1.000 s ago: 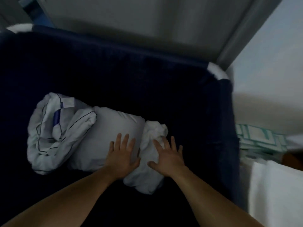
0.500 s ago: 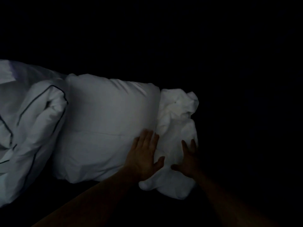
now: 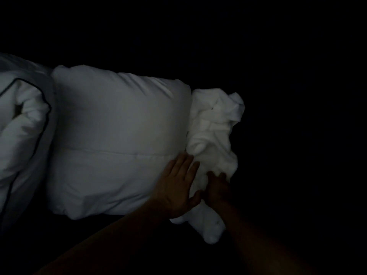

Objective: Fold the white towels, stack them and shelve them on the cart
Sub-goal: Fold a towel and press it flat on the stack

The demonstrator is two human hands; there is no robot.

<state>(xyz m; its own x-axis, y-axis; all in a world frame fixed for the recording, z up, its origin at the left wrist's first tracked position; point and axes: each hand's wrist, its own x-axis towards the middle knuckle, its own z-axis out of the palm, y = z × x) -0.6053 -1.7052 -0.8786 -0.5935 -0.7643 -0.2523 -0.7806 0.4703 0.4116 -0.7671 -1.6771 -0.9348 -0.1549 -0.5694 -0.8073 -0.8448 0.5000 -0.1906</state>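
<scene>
Head view, looking down into very dim light: whatever the linens lie on is black all round, and neither its edges nor any of the room can be made out. A crumpled white towel (image 3: pixel 212 126) lies right of centre, bunched against the right end of a plump white pillow (image 3: pixel 119 135). To the left of the pillow and touching it sits a bundle of white bedding (image 3: pixel 21 126) with dark piping, cut off by the left edge of the picture. The left hand (image 3: pixel 176 187) rests flat where pillow and towel meet, its fingers (image 3: pixel 184 165) straight and close together, gripping nothing. The right hand (image 3: pixel 217 188) lies on the towel's lower part, so deep in shadow that I cannot tell whether it grips the cloth or only presses it. Both forearms fade into the dark at the bottom.
</scene>
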